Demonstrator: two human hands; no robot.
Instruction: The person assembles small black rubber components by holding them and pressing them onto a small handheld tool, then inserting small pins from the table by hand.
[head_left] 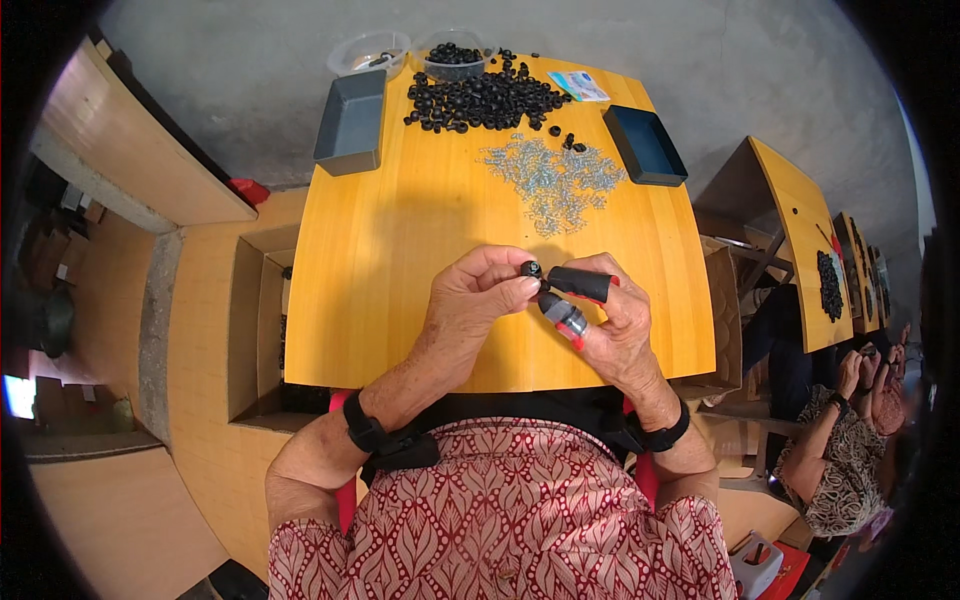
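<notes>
Over the near part of the wooden table (400, 340), my two hands meet at a small black round part (531, 269). My left hand (460, 305) is closed, pinching this part between thumb and fingertips. On my right hand (622, 325), black covers with red edges wrap the index finger and the thumb; the thumb's also has a clear band. Those two covered tips come together right beside the black part, and whatever lies between them is too small to make out. Farther off lie a pile of similar black parts (485, 98) and a scatter of small silvery pieces (555, 180).
A grey tray (350, 122) stands at the far left, a dark tray (646, 147) at the far right. Two clear tubs (370, 52) and a small packet (578, 86) sit at the back. Cardboard boxes (255, 340) flank the table. To the right, people (835, 450) work at other tables.
</notes>
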